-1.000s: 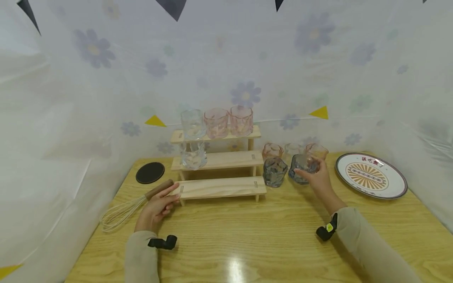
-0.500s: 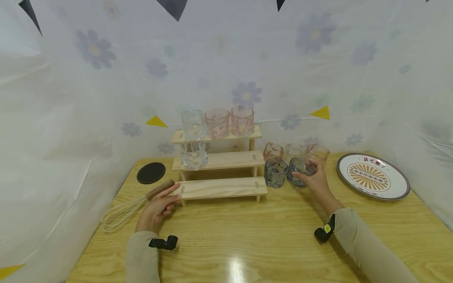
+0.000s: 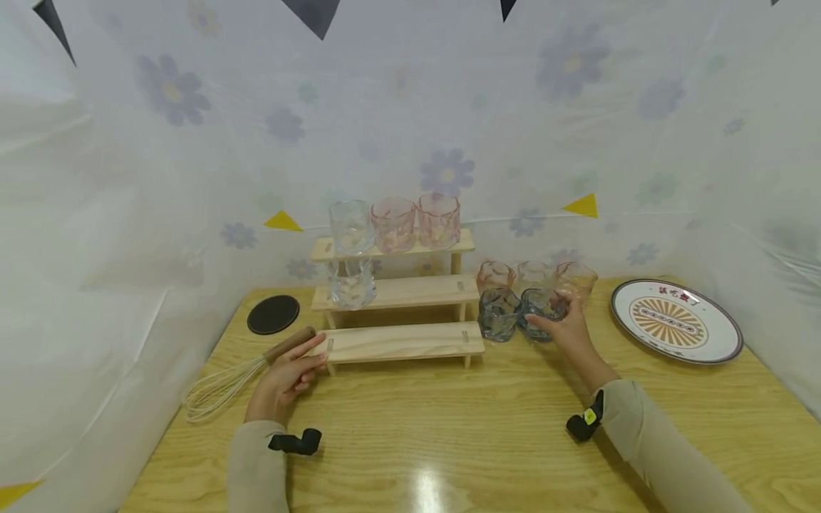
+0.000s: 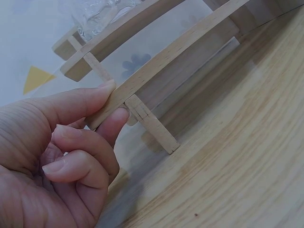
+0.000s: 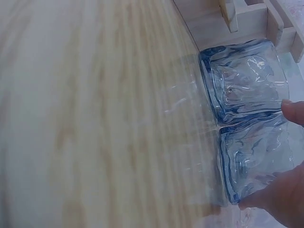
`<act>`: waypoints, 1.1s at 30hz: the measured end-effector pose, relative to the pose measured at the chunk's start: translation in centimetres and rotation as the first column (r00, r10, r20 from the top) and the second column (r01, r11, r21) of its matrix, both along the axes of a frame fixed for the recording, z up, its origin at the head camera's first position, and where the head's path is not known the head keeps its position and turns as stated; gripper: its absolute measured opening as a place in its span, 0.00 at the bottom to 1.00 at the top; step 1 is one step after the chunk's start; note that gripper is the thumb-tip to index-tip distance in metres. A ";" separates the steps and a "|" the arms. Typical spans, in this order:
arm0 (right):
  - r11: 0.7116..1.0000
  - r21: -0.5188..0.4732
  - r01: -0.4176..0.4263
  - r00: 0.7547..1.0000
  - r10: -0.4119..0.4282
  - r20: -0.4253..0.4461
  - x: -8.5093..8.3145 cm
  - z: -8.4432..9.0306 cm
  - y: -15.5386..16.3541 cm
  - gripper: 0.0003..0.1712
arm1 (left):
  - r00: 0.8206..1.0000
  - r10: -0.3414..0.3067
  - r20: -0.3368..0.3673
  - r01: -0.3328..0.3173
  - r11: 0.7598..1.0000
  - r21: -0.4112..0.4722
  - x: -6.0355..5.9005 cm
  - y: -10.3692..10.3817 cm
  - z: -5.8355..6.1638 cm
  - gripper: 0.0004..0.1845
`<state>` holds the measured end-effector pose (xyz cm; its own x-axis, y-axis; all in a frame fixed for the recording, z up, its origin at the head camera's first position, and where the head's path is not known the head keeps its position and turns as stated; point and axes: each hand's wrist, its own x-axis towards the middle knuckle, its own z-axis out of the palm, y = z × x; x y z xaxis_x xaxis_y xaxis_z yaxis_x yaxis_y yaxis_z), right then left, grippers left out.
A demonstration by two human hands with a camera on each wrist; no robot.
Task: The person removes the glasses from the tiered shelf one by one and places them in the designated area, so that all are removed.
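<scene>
In the head view, my left hand (image 3: 288, 374) pinches the left end of the lowest board of a three-tier wooden shelf (image 3: 404, 342). Thumb and index finger clamp that board's corner (image 4: 107, 107) in the left wrist view. My right hand (image 3: 571, 331) holds a blue-grey wavy glass (image 3: 539, 306) between thumb and fingers. A second blue-grey glass (image 3: 499, 313) stands beside it on the left, their sides meeting in the right wrist view. On the top tier are a clear glass (image 3: 350, 228) and two pink glasses (image 3: 393, 224). Another clear glass (image 3: 353, 285) stands at the middle tier's left end.
Behind the blue-grey glasses stand an amber-pink glass (image 3: 495, 273), a clear glass (image 3: 532, 273) and another amber glass (image 3: 577, 278). A patterned plate (image 3: 676, 320) lies at the right. A whisk (image 3: 250, 370) and a black round coaster (image 3: 273, 314) lie left of the shelf.
My right hand has moved the blue-grey glass left and slightly down in the view, closing the gap to the other blue-grey glass. The left hand keeps its grip on the shelf.
</scene>
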<state>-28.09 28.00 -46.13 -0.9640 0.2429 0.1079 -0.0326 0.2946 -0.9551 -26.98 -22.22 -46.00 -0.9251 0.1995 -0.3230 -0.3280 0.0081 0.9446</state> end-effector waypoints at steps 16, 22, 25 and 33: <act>0.997 -0.045 -0.065 0.997 0.067 0.046 -0.1 0.3 -0.1 0.50 | 1.000 0.013 -0.002 -0.013 1.000 -0.002 0.2 0.0 0.2 0.33; 0.994 -0.057 -0.097 0.986 0.103 0.132 0.3 0.8 0.5 0.59 | 1.000 0.023 0.004 -0.023 1.000 -0.009 0.2 0.3 0.2 0.33; 0.992 -0.089 -0.086 0.986 0.098 0.138 0.6 1.3 0.7 0.60 | 1.000 0.026 0.006 -0.026 1.000 -0.009 0.3 0.4 0.3 0.32; 0.998 -0.065 0.020 0.999 -0.018 0.044 1.6 3.3 0.7 0.57 | 1.000 0.009 0.001 -0.009 1.000 0.000 0.2 0.2 0.1 0.32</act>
